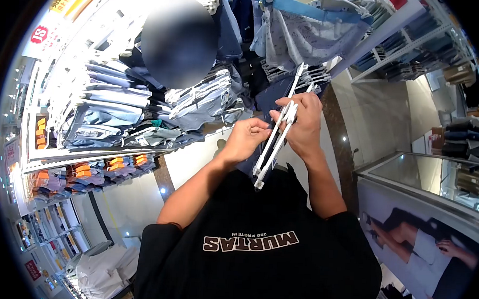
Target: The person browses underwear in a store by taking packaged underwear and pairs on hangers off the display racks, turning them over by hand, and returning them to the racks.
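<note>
Two or more white clip hangers (274, 145) slant in front of my chest, held side by side. My right hand (303, 123) is closed around their middle, near the hooks. On their other side, my left hand (248, 139) has its fingertips pinched together close to the hanger bars; what is between them, if anything, is hidden. Dark navy cloth (268, 100) hangs behind and below the hangers, apparently a garment on them, partly covered by my hands.
Folded garments (110, 104) and clothes on hangers (204, 97) fill the left display. Patterned grey shorts with a blue waistband (314, 32) hang ahead. A display case (425, 173) stands right. A blurred round patch (180, 42) covers part of the view.
</note>
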`<move>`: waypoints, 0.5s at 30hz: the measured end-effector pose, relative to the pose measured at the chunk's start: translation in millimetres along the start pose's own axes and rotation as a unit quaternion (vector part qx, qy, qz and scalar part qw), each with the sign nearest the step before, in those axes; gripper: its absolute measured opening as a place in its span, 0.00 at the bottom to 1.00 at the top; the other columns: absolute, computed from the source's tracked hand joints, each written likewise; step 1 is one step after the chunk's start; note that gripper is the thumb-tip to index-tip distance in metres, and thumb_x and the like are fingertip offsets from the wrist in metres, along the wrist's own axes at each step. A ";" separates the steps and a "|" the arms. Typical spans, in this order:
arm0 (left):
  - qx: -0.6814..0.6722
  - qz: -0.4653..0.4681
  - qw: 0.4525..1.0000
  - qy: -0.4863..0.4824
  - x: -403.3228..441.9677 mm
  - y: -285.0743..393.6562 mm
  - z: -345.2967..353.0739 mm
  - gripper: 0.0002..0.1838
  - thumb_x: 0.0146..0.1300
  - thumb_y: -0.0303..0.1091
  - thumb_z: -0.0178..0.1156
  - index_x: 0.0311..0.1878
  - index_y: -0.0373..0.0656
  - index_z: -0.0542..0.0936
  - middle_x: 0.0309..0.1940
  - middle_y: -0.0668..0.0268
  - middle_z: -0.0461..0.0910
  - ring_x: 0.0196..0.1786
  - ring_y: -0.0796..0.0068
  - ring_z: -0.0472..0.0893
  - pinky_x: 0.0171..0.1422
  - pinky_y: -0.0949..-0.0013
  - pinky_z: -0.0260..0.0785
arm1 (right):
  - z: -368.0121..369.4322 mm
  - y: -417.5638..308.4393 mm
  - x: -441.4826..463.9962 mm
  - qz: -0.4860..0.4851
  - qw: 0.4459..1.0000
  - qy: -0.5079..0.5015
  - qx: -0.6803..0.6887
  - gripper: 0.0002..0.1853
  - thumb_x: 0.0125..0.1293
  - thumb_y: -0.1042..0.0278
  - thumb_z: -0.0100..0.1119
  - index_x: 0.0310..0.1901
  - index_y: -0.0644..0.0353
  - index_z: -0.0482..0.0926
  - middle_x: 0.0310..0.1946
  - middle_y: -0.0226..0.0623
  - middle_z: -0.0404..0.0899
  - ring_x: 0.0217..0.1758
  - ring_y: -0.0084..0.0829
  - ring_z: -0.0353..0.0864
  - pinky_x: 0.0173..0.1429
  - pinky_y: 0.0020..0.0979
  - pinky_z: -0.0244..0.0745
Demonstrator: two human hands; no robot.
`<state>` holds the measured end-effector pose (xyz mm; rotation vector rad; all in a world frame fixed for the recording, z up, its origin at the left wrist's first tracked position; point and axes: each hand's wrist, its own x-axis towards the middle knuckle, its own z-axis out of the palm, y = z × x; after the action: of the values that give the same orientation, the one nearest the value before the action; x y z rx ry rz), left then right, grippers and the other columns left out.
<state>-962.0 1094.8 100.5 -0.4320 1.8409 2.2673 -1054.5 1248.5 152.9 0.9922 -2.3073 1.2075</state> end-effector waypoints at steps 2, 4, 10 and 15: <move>0.009 0.014 1.000 0.009 -2.9 0.4 -3.2 0.06 0.69 0.25 0.62 0.44 0.31 0.80 0.36 0.63 0.85 0.37 0.82 0.82 0.41 0.80 0.73 | -0.1 0.1 -2.0 0.002 1.000 -0.004 -0.003 0.14 0.49 0.66 0.76 0.38 0.56 0.85 0.35 0.30 0.75 0.44 0.36 0.73 0.55 0.38 0.64; -0.006 0.058 0.998 0.014 -3.8 -2.7 -5.0 0.07 0.69 0.29 0.64 0.42 0.33 0.80 0.33 0.65 0.85 0.35 0.83 0.82 0.39 0.82 0.72 | 0.8 -0.7 -3.3 0.003 1.000 -0.009 -0.001 0.14 0.49 0.67 0.75 0.38 0.56 0.85 0.34 0.30 0.74 0.44 0.36 0.73 0.56 0.39 0.63; -0.180 -0.069 0.981 0.007 -23.3 34.2 -1.7 0.16 0.69 0.34 0.64 0.56 0.39 0.75 0.43 0.66 0.83 0.44 0.83 0.81 0.49 0.76 0.72 | 6.1 2.0 -6.5 0.000 1.000 -0.026 -0.013 0.12 0.49 0.69 0.73 0.37 0.55 0.84 0.33 0.30 0.73 0.43 0.37 0.72 0.55 0.41 0.62; -0.047 -0.042 0.991 -0.119 -21.3 19.1 -9.0 0.19 0.67 0.30 0.60 0.60 0.40 0.72 0.47 0.69 0.80 0.49 0.84 0.77 0.48 0.77 0.70 | 11.1 -0.2 -8.8 -0.011 0.998 -0.039 -0.039 0.11 0.51 0.68 0.73 0.36 0.55 0.84 0.33 0.29 0.73 0.44 0.36 0.72 0.54 0.39 0.62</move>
<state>-947.3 1082.8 123.6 -0.2339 1.5766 2.2459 -1048.2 1243.1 141.5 1.0509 -2.3773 1.0784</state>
